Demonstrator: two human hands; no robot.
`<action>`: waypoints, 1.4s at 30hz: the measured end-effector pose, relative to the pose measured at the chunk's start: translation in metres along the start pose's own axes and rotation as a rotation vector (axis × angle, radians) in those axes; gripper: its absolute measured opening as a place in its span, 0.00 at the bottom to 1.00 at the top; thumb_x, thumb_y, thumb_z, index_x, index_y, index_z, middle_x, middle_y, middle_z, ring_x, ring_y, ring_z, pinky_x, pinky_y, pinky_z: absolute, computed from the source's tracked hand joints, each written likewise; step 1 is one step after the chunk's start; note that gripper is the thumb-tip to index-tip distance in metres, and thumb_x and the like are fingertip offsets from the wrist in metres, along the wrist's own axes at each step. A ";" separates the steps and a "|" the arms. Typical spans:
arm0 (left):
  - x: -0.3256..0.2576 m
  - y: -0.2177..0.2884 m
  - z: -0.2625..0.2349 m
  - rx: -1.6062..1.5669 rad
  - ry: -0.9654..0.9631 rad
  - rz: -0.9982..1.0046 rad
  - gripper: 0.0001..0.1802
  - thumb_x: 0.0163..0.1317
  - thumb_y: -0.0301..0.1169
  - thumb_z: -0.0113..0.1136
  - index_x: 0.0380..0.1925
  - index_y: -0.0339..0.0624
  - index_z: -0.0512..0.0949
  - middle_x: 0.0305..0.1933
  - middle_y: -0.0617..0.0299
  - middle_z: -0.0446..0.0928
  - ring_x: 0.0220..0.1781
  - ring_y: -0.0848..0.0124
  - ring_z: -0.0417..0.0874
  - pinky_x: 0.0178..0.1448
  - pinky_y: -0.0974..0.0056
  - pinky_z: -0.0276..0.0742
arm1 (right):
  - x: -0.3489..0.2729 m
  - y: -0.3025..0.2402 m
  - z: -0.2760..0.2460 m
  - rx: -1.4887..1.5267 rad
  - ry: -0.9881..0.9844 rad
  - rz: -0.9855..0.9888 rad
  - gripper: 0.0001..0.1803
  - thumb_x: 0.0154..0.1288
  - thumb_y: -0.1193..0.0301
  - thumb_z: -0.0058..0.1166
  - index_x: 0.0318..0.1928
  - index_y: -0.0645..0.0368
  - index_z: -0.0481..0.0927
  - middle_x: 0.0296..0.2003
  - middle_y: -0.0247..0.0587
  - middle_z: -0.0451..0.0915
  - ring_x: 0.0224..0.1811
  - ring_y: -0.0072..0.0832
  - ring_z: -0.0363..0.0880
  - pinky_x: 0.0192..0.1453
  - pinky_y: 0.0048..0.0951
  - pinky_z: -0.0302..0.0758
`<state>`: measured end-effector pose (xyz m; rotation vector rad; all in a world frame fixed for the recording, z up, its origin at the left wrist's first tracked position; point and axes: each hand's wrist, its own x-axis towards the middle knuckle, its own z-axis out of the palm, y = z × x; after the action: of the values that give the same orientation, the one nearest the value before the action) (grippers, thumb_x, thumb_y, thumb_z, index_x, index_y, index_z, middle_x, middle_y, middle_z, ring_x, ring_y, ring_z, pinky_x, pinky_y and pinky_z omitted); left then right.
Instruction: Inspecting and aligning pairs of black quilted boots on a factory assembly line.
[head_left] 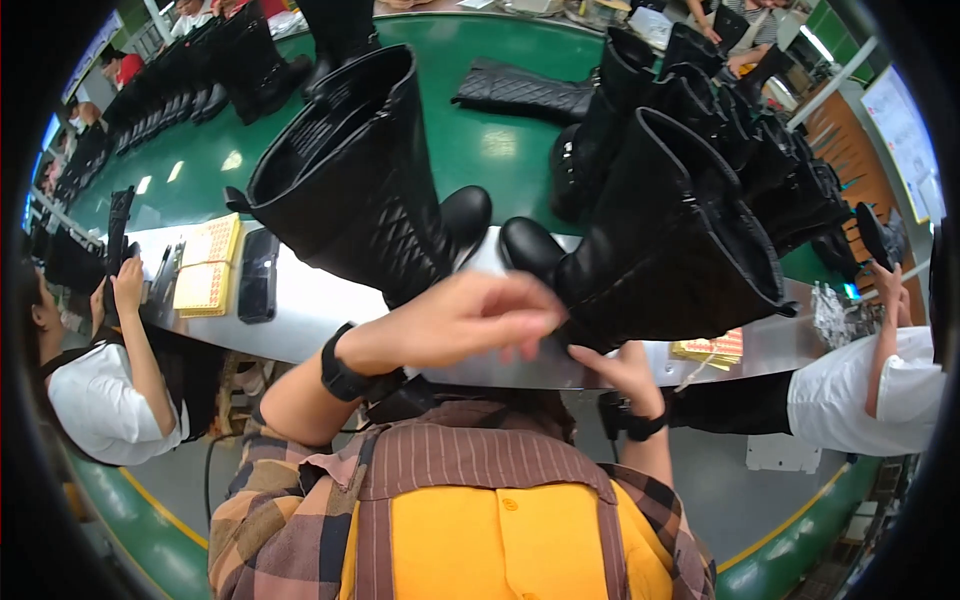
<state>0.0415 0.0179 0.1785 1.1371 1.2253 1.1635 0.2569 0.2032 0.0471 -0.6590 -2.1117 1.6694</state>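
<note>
Two tall black boots stand on the white ledge in front of me. The left boot (350,180) has a quilted shaft and is untouched. The right boot (680,240) has its toe pointing left. My left hand (460,320), a black band on its wrist, reaches across with fingers together and closes on the foot of the right boot. My right hand (620,365), also with a black wrist band, grips the lower edge of the same boot from below. Whether anything small is between the fingers is hidden.
The green conveyor belt (480,150) behind the ledge carries several more black boots. Yellow sheets (205,265) and a black phone (258,275) lie on the ledge at left, more yellow sheets (715,348) at right. A person in white (100,390) works at left, another (870,385) at right.
</note>
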 end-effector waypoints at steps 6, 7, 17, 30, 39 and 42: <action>-0.088 -0.072 -0.035 0.919 0.280 -0.671 0.24 0.57 0.48 0.69 0.32 0.32 0.82 0.27 0.50 0.82 0.28 0.53 0.82 0.39 0.57 0.77 | 0.010 -0.007 -0.020 -0.055 -0.148 0.186 0.38 0.45 0.65 0.76 0.57 0.67 0.76 0.54 0.42 0.78 0.55 0.30 0.75 0.62 0.30 0.69; -0.090 -0.080 -0.037 0.954 0.594 -0.414 0.24 0.53 0.46 0.72 0.36 0.33 0.82 0.31 0.50 0.83 0.32 0.55 0.83 0.44 0.57 0.77 | 0.014 -0.010 -0.017 -0.097 -0.194 0.210 0.37 0.45 0.64 0.76 0.56 0.67 0.77 0.54 0.42 0.79 0.55 0.30 0.76 0.63 0.29 0.69; -0.025 -0.127 -0.039 -0.138 0.843 0.070 0.25 0.58 0.31 0.69 0.55 0.35 0.75 0.54 0.58 0.79 0.55 0.70 0.79 0.58 0.65 0.74 | 0.022 -0.014 0.066 0.301 0.086 0.066 0.24 0.56 0.73 0.67 0.53 0.66 0.77 0.51 0.40 0.80 0.52 0.28 0.78 0.60 0.29 0.73; -0.029 -0.093 -0.024 -0.798 0.520 0.183 0.20 0.67 0.31 0.57 0.57 0.36 0.74 0.55 0.57 0.78 0.57 0.67 0.79 0.63 0.58 0.74 | 0.031 -0.037 0.088 0.999 -0.177 0.021 0.28 0.64 0.63 0.51 0.60 0.67 0.72 0.57 0.46 0.77 0.61 0.37 0.74 0.69 0.38 0.66; -0.034 -0.113 -0.018 -0.317 0.624 -0.038 0.22 0.66 0.31 0.59 0.57 0.33 0.74 0.57 0.60 0.76 0.58 0.73 0.75 0.66 0.63 0.68 | 0.035 -0.049 0.100 0.198 0.004 -0.140 0.25 0.63 0.69 0.63 0.59 0.63 0.75 0.55 0.40 0.78 0.56 0.26 0.75 0.64 0.29 0.68; -0.030 -0.116 -0.014 -0.520 0.580 -0.128 0.24 0.67 0.40 0.60 0.58 0.38 0.74 0.57 0.58 0.77 0.60 0.68 0.75 0.64 0.64 0.70 | 0.040 -0.055 0.102 -0.245 0.039 -0.451 0.32 0.61 0.74 0.59 0.65 0.61 0.65 0.62 0.43 0.68 0.63 0.35 0.69 0.66 0.33 0.68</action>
<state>0.0298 -0.0210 0.0649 0.3318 1.2811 1.6513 0.1601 0.1336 0.0772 -0.2466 -2.2462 1.1598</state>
